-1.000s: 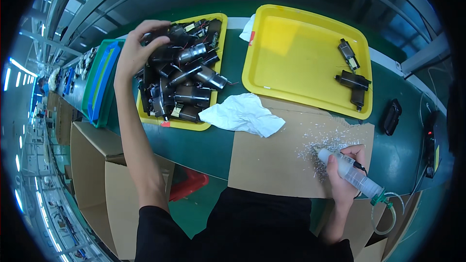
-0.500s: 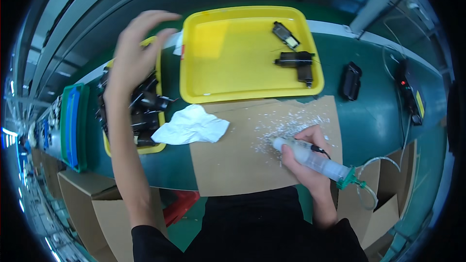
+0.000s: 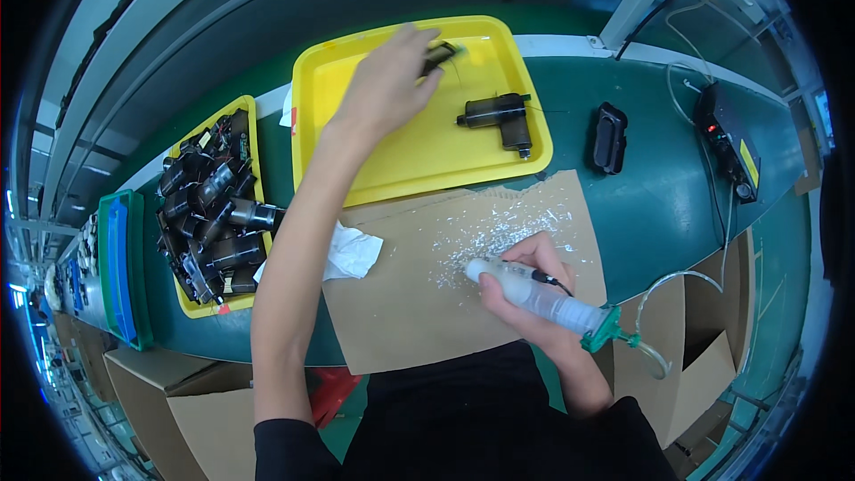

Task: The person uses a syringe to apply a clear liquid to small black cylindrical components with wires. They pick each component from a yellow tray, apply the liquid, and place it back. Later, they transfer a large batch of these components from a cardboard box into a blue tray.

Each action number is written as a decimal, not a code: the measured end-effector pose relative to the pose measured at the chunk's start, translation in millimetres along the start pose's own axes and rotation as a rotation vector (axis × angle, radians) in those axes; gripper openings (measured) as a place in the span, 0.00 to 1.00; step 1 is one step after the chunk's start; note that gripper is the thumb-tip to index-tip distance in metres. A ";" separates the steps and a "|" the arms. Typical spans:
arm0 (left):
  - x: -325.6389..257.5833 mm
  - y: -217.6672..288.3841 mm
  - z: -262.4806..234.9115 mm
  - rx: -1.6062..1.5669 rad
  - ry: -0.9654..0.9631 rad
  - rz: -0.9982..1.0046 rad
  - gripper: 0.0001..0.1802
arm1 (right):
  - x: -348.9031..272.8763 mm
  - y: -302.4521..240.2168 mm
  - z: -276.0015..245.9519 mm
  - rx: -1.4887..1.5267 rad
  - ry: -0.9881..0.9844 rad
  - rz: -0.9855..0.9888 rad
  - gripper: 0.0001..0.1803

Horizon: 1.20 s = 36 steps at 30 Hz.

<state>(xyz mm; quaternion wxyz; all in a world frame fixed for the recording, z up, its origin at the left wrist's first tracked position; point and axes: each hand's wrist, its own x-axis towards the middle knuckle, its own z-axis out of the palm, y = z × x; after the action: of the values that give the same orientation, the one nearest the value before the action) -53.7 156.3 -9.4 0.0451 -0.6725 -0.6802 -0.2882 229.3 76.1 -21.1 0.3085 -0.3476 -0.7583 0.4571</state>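
My left hand (image 3: 392, 76) reaches over the yellow tray (image 3: 307, 151), its fingers closed on a small black plastic-cased part (image 3: 438, 58) with a thin wire; motion smears the fingertips. Another black part (image 3: 499, 111), made of two joined cylinders, lies at the tray's right side. In my right hand (image 3: 534, 281) is a clear dispensing syringe (image 3: 557, 305) with whitish contents and a green cap, gripped near its front end. Below its tip, white flecks lie scattered over a brown cardboard sheet (image 3: 392, 330).
Left of my arm, a yellow tray (image 3: 187, 307) is heaped with black cylindrical parts. A crumpled white cloth (image 3: 354, 252) lies partly behind my forearm. To the right are a black open case (image 3: 609, 138) and a black controller box (image 3: 728, 142), with a hose (image 3: 686, 274) running to the syringe.
My left hand has moved right, from above the heaped parts into the large tray, and has taken hold of the small black part there. The right hand still grips the syringe.
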 end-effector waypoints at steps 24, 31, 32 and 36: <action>-133.9 67.4 -29.5 -1.950 -0.370 -0.295 0.38 | 23.0 -66.3 -9.1 0.134 0.147 -0.292 0.30; -136.7 66.1 -27.6 -1.917 -0.366 -0.257 0.36 | 21.8 -65.9 -9.3 0.139 0.117 -0.314 0.31; -137.0 65.6 -27.5 -1.918 -0.377 -0.249 0.36 | 19.8 -67.1 -7.3 0.142 0.160 -0.261 0.31; -136.7 66.2 -26.7 -1.955 -0.379 -0.223 0.35 | 10.2 -72.5 3.3 0.146 0.342 -0.080 0.34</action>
<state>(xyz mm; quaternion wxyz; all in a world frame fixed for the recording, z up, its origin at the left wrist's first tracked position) 12.4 18.0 -26.6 -0.6639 -0.3817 -0.1998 -0.6112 203.1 58.1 44.9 0.4753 -0.3666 -0.6728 0.4325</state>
